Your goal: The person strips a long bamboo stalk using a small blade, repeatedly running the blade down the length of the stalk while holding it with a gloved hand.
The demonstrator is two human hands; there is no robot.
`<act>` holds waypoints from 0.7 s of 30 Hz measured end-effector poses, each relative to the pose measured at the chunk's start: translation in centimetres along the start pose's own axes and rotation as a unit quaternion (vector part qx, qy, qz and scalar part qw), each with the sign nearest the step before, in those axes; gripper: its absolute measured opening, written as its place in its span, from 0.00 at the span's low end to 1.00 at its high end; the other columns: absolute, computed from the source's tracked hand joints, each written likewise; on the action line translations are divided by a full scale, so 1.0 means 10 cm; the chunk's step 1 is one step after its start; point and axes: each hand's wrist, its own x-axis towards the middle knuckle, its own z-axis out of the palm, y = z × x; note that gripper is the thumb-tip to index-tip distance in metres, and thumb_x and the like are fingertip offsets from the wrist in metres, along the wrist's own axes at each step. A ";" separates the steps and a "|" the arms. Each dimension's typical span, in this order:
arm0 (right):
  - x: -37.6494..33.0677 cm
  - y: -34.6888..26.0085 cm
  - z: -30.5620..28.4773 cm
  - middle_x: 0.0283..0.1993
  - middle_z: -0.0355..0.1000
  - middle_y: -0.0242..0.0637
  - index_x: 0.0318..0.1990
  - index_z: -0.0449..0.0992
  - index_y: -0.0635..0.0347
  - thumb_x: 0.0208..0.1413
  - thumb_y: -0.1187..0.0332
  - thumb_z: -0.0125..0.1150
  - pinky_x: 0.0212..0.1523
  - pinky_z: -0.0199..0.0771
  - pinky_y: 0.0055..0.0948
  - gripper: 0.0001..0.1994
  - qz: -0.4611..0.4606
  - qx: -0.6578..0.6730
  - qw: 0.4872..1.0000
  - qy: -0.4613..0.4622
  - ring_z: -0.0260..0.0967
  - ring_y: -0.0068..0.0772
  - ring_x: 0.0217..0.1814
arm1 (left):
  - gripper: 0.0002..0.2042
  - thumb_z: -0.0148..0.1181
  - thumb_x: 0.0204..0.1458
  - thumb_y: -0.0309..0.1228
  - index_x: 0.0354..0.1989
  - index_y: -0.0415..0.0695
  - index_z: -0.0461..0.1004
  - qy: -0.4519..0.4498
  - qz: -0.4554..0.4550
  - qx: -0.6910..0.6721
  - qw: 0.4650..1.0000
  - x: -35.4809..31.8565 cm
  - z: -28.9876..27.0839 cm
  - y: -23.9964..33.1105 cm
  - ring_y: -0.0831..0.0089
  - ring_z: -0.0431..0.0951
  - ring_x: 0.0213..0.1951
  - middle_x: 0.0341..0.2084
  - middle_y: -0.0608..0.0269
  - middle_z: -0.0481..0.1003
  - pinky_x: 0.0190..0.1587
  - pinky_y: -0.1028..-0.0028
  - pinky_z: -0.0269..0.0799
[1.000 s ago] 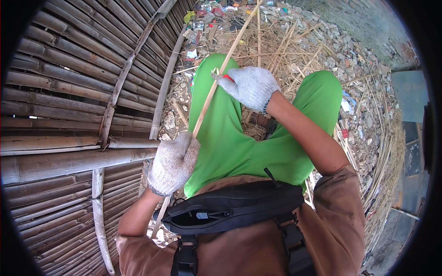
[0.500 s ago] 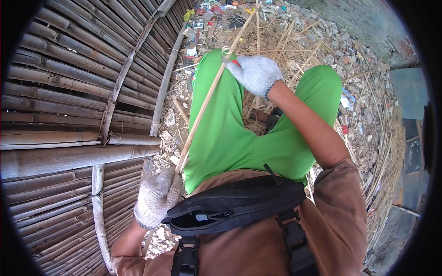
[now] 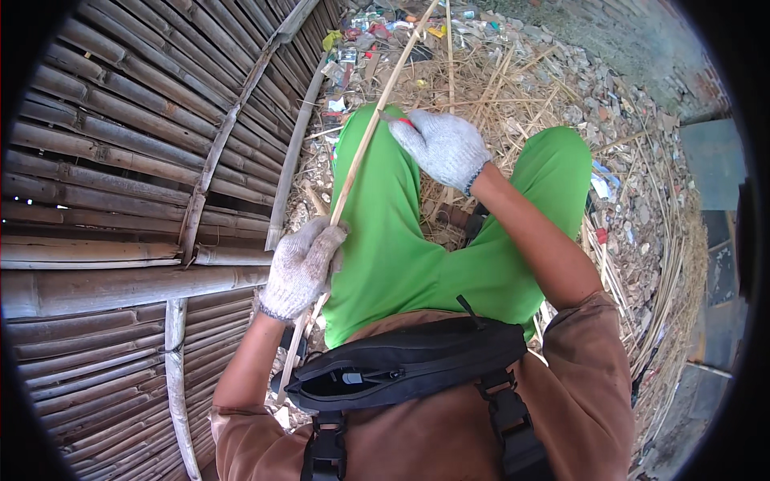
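A long, pale bamboo strip [image 3: 367, 144] slants across my left thigh, from beside my waist up to the top of the view. My left hand [image 3: 302, 264], in a whitish knitted glove, is closed around its lower half. In a matching glove, my right hand [image 3: 447, 147] is above my left knee, closed on a small knife [image 3: 395, 119] with a bit of red at the handle. The blade points left, close to the strip; I cannot tell whether it touches. Most of the knife's handle is hidden in the glove.
On the left stands a bamboo slat wall [image 3: 112, 152] with a thick crossing pole [image 3: 128, 286]. Shavings and thin strips [image 3: 489, 88] litter the rubble ground, with scraps of rubbish at the far end. Long strips [image 3: 654, 321] lie to my right. A black waist bag [image 3: 417, 361] hangs open.
My left hand has moved up and forward along the strip, whose lower end now shows below it. The curled shaving at the blade is gone. My right hand has shifted slightly nearer.
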 end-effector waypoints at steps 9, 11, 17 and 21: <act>-0.08 -0.14 -0.10 0.31 0.82 0.54 0.33 0.82 0.55 0.72 0.35 0.42 0.42 0.83 0.58 0.34 -0.023 -0.054 0.996 -0.072 0.83 0.59 0.37 | 0.07 0.56 0.66 0.30 0.43 0.40 0.76 0.066 0.229 0.282 0.929 0.42 0.18 -0.06 0.40 0.81 0.30 0.25 0.39 0.76 0.32 0.49 0.75; -0.10 -0.16 -0.07 0.31 0.82 0.53 0.32 0.83 0.54 0.72 0.35 0.42 0.42 0.83 0.57 0.34 -0.035 -0.059 0.994 -0.081 0.83 0.59 0.36 | 0.09 0.56 0.65 0.29 0.47 0.36 0.77 0.062 0.204 0.291 0.933 0.45 0.19 -0.03 0.36 0.80 0.34 0.28 0.37 0.77 0.37 0.50 0.76; -0.12 -0.20 -0.06 0.31 0.82 0.53 0.33 0.85 0.54 0.72 0.36 0.43 0.41 0.84 0.56 0.33 -0.034 -0.060 0.993 -0.092 0.83 0.58 0.36 | 0.06 0.57 0.65 0.30 0.41 0.39 0.74 0.074 0.210 0.324 0.920 0.45 0.22 -0.01 0.37 0.80 0.32 0.26 0.38 0.75 0.34 0.49 0.75; -0.13 -0.24 -0.05 0.27 0.80 0.51 0.32 0.82 0.53 0.72 0.36 0.45 0.38 0.83 0.57 0.32 -0.046 -0.057 0.995 -0.061 0.82 0.58 0.33 | 0.05 0.59 0.64 0.29 0.39 0.41 0.73 0.088 0.207 0.366 0.903 0.38 0.22 0.02 0.38 0.80 0.29 0.24 0.40 0.75 0.32 0.48 0.75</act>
